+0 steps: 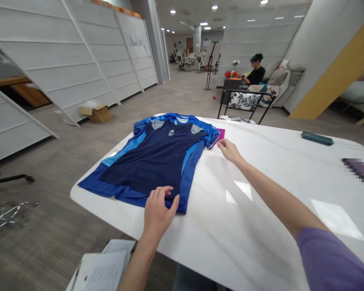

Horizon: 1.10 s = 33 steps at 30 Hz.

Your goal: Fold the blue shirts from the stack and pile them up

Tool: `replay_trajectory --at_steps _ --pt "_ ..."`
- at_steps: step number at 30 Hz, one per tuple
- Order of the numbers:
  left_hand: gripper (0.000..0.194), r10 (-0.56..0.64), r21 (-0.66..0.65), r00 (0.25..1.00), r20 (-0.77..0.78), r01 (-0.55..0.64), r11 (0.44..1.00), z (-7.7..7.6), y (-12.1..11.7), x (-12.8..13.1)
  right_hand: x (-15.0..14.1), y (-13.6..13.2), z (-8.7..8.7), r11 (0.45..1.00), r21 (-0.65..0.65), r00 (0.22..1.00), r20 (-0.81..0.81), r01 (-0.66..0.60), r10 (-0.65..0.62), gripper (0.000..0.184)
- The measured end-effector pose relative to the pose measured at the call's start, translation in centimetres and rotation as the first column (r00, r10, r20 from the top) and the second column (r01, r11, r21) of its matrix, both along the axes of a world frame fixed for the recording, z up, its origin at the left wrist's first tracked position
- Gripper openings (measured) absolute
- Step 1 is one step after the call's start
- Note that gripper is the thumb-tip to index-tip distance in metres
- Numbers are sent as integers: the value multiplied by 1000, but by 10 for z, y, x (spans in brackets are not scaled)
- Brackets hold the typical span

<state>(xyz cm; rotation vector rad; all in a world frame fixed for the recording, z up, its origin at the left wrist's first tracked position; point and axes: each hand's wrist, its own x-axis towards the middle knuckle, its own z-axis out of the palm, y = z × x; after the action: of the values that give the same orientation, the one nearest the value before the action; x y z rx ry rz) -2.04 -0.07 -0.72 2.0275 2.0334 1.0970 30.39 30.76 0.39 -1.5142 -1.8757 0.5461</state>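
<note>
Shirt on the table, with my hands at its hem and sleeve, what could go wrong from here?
The shirt hangs over the table edge at its left corner, so a tug by the left hand might slide it off. The right hand could snag the pink item under the sleeve.

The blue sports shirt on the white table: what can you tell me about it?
The blue sports shirt lies spread flat, front up, on the white table's left end. Navy middle panel, lighter blue side stripes, grey shoulder patches, a small chest badge; smooth, synthetic-looking cloth. The left hand rests on its hem; the right hand reaches beside its sleeve, near a pink item.
</note>
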Motion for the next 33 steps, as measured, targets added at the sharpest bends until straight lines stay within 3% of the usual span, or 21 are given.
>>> replay_trajectory --at_steps 2,5,8,11,14,17,21,23,25,28,33 --pt "22 5 -25 999 -46 -6 1000 -11 -1 -21 -50 54 9 998 -1 998 16 59 -59 36" --pt "25 -7 -79 994 -113 -2 997 -21 4 -23 -102 112 11 980 -43 979 70 196 -193 44" --pt "28 -3 -117 986 -168 -17 993 -24 12 -18 -127 142 1 943 -108 944 139 315 -300 56" --pt "30 -14 -132 984 -180 -11 991 -24 16 -19 -134 157 -12 936 -118 934 179 333 -310 49" --pt "20 -20 -143 990 -137 1 990 -26 18 -26 -131 166 -18 952 -75 945 166 296 -280 36" --pt "12 -2 -187 999 -37 -5 982 -30 21 -33 -125 169 -17 968 -38 964 115 247 -242 34" --pt "16 48 -269 990 132 -11 963 -31 25 -38 -118 163 -11 987 -23 987 11 159 -158 35" --pt "19 52 -251 971 232 8 968 -26 24 -37 -116 157 -6 993 -18 993 -43 113 -114 35" --pt "22 27 -196 959 281 30 980 -17 19 -33 -115 152 -1 997 -21 993 -95 69 -71 31" --pt "25 -43 -105 981 192 64 992 3 7 -19 -110 146 8 998 -50 985 -168 27 -35 29" --pt "18 -254 -68 967 21 255 965 43 -19 39 -69 123 23 991 -127 959 -277 31 -66 36"
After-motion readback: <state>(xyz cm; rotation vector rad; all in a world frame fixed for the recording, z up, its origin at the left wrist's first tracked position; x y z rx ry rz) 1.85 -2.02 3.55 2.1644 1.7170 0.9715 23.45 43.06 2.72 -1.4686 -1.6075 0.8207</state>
